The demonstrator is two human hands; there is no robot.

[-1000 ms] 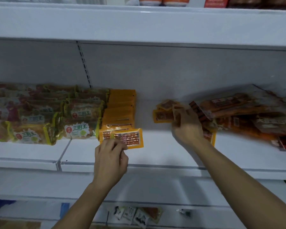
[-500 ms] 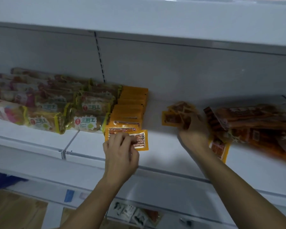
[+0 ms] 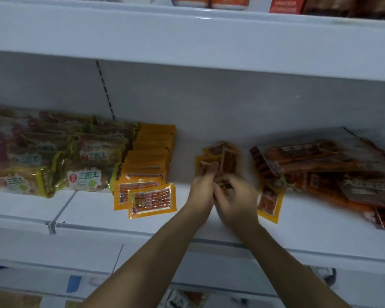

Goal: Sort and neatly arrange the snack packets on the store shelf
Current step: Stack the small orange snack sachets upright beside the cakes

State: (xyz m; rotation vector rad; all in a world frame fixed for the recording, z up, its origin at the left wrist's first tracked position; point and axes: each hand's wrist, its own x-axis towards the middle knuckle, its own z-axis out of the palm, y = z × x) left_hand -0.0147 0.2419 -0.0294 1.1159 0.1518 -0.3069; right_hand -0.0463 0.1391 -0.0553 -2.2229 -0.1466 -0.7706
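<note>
Both hands are together at the middle of the white shelf [image 3: 93, 210], working the same small bundle of orange snack packets [image 3: 228, 160]. The left hand [image 3: 201, 187] has its fingers curled up around the left side of the bundle, and the right hand [image 3: 238, 200] is right against it, fingers curled in on the packets from the other side; the picture is smeared here, so the exact fingertip placement is hard to read. The bundle fans upward above the knuckles, a few packets tilted at different angles.

Off to the left, a row of orange packets [image 3: 151, 150] runs from the back wall toward the shelf front, and the front packet [image 3: 152, 200] lies flat and slightly skewed, overlapping the one behind it. Left again, green-edged bread packs [image 3: 87, 177] sit stacked in rows.

Just right of the hands, one orange packet [image 3: 269, 202] lies near the shelf front, partly tucked under a loose heap of larger red-brown packs [image 3: 320, 165] that sprawls toward the right edge. On the shelf above, orange and red boxes [image 3: 283, 4] show at the top of the view
</note>
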